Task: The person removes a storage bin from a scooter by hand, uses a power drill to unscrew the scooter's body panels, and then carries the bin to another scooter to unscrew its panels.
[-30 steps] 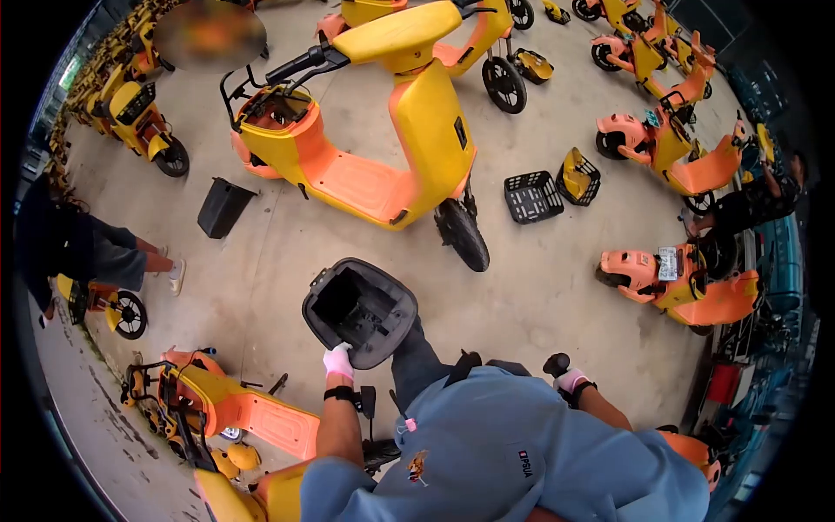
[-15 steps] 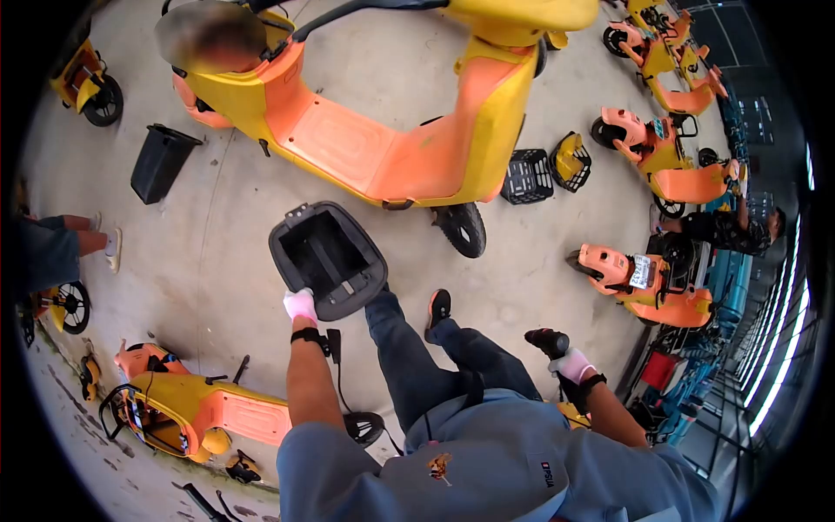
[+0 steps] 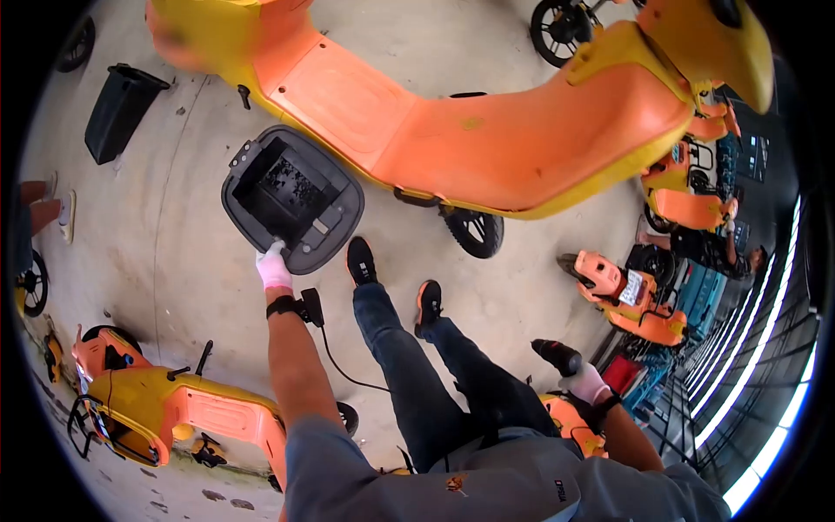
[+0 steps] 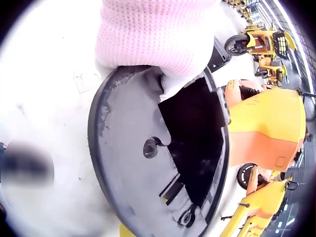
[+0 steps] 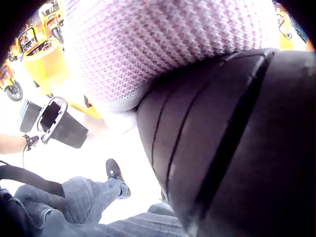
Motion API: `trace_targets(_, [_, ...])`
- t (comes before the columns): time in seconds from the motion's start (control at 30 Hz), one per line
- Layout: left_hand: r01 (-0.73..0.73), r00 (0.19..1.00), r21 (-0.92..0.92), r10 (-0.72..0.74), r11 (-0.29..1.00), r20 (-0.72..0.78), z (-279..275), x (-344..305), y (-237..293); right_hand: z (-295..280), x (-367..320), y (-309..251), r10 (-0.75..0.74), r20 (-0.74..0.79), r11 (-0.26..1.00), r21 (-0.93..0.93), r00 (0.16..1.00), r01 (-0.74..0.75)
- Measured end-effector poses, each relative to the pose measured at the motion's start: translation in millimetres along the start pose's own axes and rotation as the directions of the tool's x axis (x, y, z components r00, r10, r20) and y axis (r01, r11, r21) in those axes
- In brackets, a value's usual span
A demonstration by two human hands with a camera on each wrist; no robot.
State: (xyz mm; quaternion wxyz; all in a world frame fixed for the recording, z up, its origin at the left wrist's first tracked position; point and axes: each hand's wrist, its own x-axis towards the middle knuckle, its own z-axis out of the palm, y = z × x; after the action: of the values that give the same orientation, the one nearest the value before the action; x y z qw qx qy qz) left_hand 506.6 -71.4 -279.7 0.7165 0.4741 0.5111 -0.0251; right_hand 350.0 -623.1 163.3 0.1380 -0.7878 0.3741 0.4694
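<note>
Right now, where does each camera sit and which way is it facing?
Head: on the head, faces down at the floor; shows legs, shoes, left forearm, the left hand gripping the black tub, the right hand holding a black part.
Left wrist: behind the left hand, faces along the tub's rim toward a yellow scooter.
Right wrist: behind the right hand, faces across the black part back toward the legs and one shoe.
Shared: head and right wrist both show tub and left forearm.

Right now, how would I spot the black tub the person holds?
Find the big orange and yellow scooter across the top. Just below it is a black tub held by the left hand in a pink glove. Unlike the plain black bin on the floor, it has a wide flat rim.
</note>
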Motion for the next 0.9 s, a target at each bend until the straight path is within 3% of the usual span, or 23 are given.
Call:
trace_targets(0.07, [-0.01, 1.0, -0.106, 0.008, 0.994, -0.017, 10.3, 4.1, -3.2, 2.9, 12.4, 5.7, 0.039, 0.045, 0.999, -0.028, 0.998, -0.038])
trace_targets(0.1, [0.001, 1.0, -0.151, -0.004, 0.988, -0.015, 9.2, 11.7, -11.1, 9.3, 22.4, 22.4, -0.057, 0.033, 0.998, 0.033, 0.998, 0.056])
trace_targets(0.2, [-0.001, 0.998, -0.207, -0.012, 0.978, -0.063, 9.9, 21.9, -15.6, 6.1, 20.9, -12.4, -0.027, 0.053, 0.994, -0.101, 0.998, 0.032])
trace_targets(0.23, [-0.014, 0.998, -0.215, -0.001, 0.976, -0.069, 8.6, 28.2, -15.7, 9.4, 21.7, -21.6, -0.119, -0.001, 0.991, -0.06, 0.993, 0.119])
trace_targets(0.27, [-0.001, 0.996, -0.262, -0.022, 0.965, -0.087, 5.9, 32.5, -17.1, 8.8, 21.0, -30.9, -0.039, 0.043, 0.996, 0.077, 0.998, 0.035])
trace_targets(0.33, [0.029, 0.993, -0.302, -0.062, 0.953, -0.102, -8.3, 42.0, -25.6, 13.6, 26.7, -31.7, -0.141, -0.005, 0.99, 0.013, 0.99, 0.141])
trace_targets(0.4, [0.079, 0.992, -0.317, -0.105, 0.945, -0.065, -26.9, 59.4, -38.0, 12.7, 25.8, -42.1, -0.019, 0.016, 1.0, -0.002, 1.0, 0.019])
trace_targets(0.47, [0.049, 0.993, -0.321, -0.079, 0.946, -0.083, -22.8, 47.3, -16.6, 15.2, 32.0, -40.0, 0.046, 0.053, 0.999, -0.028, 0.998, -0.044])
trace_targets(0.53, [-0.004, 0.994, -0.37, -0.038, 0.929, -0.106, -21.6, 45.7, -13.2, 29.6, 42.6, -28.7, -0.164, 0.006, 0.971, 0.18, 0.986, 0.16])
trace_targets(0.6, [0.07, 0.993, -0.382, -0.102, 0.921, -0.062, -31.6, 59.5, -32.4, 34.1, 57.3, -8.8, -0.258, 0.091, 0.966, 0.057, 0.962, 0.254])
trace_targets(0.63, [0.132, 0.989, -0.394, -0.15, 0.91, -0.014, -36.2, 65.4, -40.0, 26.4, 43.8, -51.6, -0.026, 0.163, 0.992, -0.116, 0.986, 0.046])
trace_targets(0.67, [0.153, 0.987, -0.386, -0.162, 0.91, 0.008, -38.2, 68.9, -46.0, 36.0, 55.6, -21.3, -0.116, 0.104, 0.991, -0.051, 0.988, 0.121])
trace_targets(0.73, [0.103, 0.983, -0.219, -0.066, 0.97, 0.172, -36.1, 68.6, -50.7, 31.9, 33.6, -80.6, 0.003, 0.063, 0.981, -0.195, 0.998, 0.01])
trace_targets(0.77, [0.21, 0.977, -0.383, -0.208, 0.899, 0.049, -14.3, 50.8, -25.2, 35.7, 33.9, -78.6, -0.042, 0.048, 0.98, -0.191, 0.998, 0.051])
trace_targets(0.8, [0.269, 0.951, -0.419, -0.309, 0.867, -0.029, 0.7, 40.5, -2.8, 40.3, 36.8, -72.3, -0.092, 0.032, 0.977, -0.19, 0.995, 0.096])
trace_targets(0.83, [0.264, 0.958, -0.398, -0.285, 0.879, 0.007, -7.4, 58.7, -14.4, 46.0, 38.8, -64.8, -0.17, 0.026, 0.983, -0.067, 0.985, 0.172])
trace_targets(0.9, [0.258, 0.965, -0.36, -0.255, 0.897, 0.057, -20.0, 81.2, -20.8, 55.2, 38.3, -59.9, -0.172, 0.001, 0.984, -0.037, 0.985, 0.172])
